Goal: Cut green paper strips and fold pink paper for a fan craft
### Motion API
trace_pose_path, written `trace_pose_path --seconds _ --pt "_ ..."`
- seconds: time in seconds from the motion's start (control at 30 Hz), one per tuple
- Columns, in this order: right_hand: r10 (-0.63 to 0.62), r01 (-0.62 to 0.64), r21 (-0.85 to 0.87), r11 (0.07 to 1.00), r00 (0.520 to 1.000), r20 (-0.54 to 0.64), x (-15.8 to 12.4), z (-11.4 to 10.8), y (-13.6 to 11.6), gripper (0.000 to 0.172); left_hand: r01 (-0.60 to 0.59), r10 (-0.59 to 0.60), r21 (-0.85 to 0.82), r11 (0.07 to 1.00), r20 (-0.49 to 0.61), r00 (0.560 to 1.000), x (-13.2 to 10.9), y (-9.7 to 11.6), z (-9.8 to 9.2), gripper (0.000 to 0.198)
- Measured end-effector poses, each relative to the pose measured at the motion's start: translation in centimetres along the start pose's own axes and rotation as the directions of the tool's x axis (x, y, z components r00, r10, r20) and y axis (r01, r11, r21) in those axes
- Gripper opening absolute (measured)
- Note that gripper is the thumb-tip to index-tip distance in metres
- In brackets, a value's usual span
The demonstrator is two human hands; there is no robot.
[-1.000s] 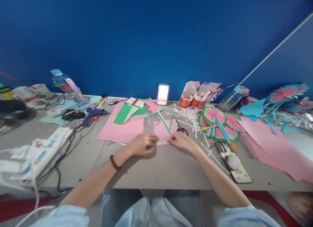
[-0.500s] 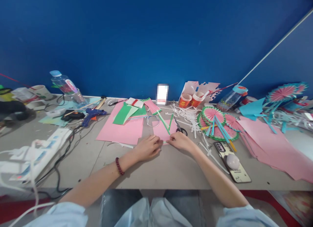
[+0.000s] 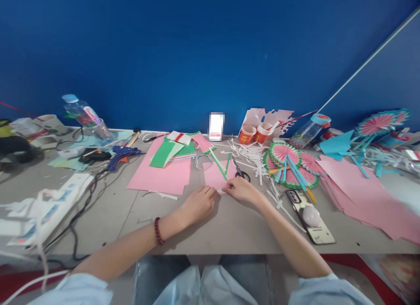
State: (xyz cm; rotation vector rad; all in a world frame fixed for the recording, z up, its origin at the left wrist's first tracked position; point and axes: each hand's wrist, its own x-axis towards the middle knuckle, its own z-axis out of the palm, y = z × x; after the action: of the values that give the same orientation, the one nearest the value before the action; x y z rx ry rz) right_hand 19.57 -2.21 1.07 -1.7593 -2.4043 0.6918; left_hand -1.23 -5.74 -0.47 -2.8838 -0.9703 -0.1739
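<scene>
A small pink paper sheet [image 3: 215, 171] lies on the table in front of me, with a thin pale green strip [image 3: 220, 191] along its near edge. My left hand [image 3: 201, 203] is closed at the left end of that edge, its fingers curled down. At the right end my right hand [image 3: 241, 189] pinches the edge between thumb and fingers. My fingers partly hide the strip. Green folded strips [image 3: 223, 168] form a V on the sheet. Black-handled scissors [image 3: 243, 177] lie just beyond my right hand.
Larger pink sheets [image 3: 157, 180] and green paper [image 3: 162, 154] lie to the left, by a blue glue gun [image 3: 122, 156]. On the right are pleated paper fans [image 3: 285, 155], white paper scraps [image 3: 251, 156], red paper cups [image 3: 246, 134] and a phone [image 3: 323, 236].
My left hand's fingers have drawn in and curled more at the paper's edge. My right hand stays nearly in place. The view has shifted very slightly.
</scene>
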Motion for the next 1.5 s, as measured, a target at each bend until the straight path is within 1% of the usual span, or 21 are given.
trace_pose_path --seconds 0.13,0.23,0.5,0.77,1.1,1.23,1.4,1.5 --pt "-0.011 0.011 -0.005 1.0 1.0 -0.012 -0.1 0.1 0.0 0.027 0.067 -0.068 -0.074 0.995 -0.016 0.998 0.2 0.5 -0.5 0.033" --pt "-0.011 0.011 -0.011 1.0 1.0 -0.001 -0.1 0.1 -0.1 0.028 0.072 -0.073 -0.101 0.992 -0.01 0.997 0.4 0.6 -0.6 0.034" --pt "-0.008 0.008 -0.013 1.0 1.0 0.015 0.1 0.1 0.1 0.028 0.085 -0.09 -0.132 0.988 -0.028 0.996 0.4 0.7 -0.2 0.034" --pt "0.012 -0.012 -0.014 1.0 1.0 0.013 0.2 0.3 0.3 0.028 0.086 -0.09 -0.1 0.991 -0.034 0.995 0.2 1.1 0.3 0.037" --pt "0.019 -0.018 -0.034 0.999 1.0 0.024 0.2 0.0 0.0 0.028 0.088 -0.093 -0.118 0.989 -0.036 0.995 0.1 1.0 0.4 0.036" --pt "0.014 -0.014 -0.035 0.999 1.0 0.008 0.1 0.0 0.1 0.029 0.084 -0.088 -0.124 0.989 -0.025 0.996 0.3 1.0 0.4 0.035" --pt "0.028 -0.029 -0.038 0.999 1.0 -0.013 0.1 0.3 0.1 0.027 0.066 -0.067 -0.173 0.983 0.004 0.998 0.6 1.3 0.2 0.032" --pt "0.047 -0.048 -0.066 0.997 0.999 -0.025 0.0 0.3 0.0 0.027 0.065 -0.064 -0.151 0.986 0.012 0.998 0.6 1.4 0.3 0.029"
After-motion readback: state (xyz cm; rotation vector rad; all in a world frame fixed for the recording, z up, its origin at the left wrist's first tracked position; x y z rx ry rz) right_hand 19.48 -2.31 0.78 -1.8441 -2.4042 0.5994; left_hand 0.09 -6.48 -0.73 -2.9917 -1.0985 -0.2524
